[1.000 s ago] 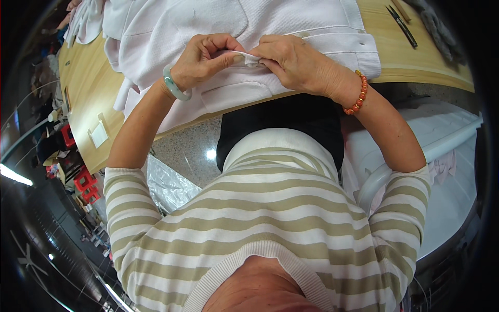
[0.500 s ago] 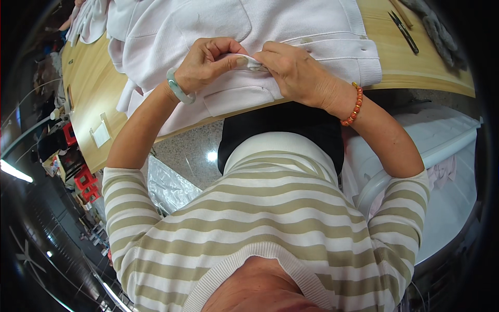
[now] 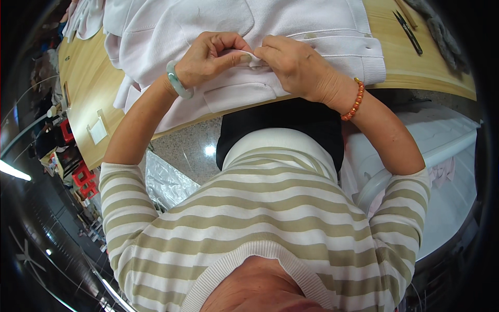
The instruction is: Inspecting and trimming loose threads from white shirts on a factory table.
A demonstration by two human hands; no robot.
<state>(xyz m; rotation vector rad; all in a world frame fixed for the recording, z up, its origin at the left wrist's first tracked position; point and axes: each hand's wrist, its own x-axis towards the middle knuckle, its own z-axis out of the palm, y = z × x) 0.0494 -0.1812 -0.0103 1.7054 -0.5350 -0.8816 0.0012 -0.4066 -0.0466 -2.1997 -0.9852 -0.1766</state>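
Observation:
A pale pinkish-white knitted cardigan [image 3: 213, 23] lies spread over the near edge of the table. My left hand [image 3: 210, 58] pinches a folded edge of it between thumb and index finger. Close beside, almost touching, my right hand [image 3: 299, 66] is closed on the same edge, its fingertips curled over the cloth. A small pale spot, perhaps a button, shows just below the fingertips; the right fingers partly hide it. To the right of my hands runs the buttonhole band [image 3: 345, 47] with its ribbed end.
Slim black tweezers-like tool [image 3: 408, 32], a thin wooden stick [image 3: 406, 13] and grey cloth [image 3: 442, 41] lie at the table's right. A white square [image 3: 97, 131] sits at the left. Below are a clear plastic bag [image 3: 169, 179] and a white bin [image 3: 447, 208]. Red stools [image 3: 83, 174] stand farther left.
Both hands have shifted slightly upward, and the right fingertips have changed position on the folded edge. The white spot between the hands shows less than before.

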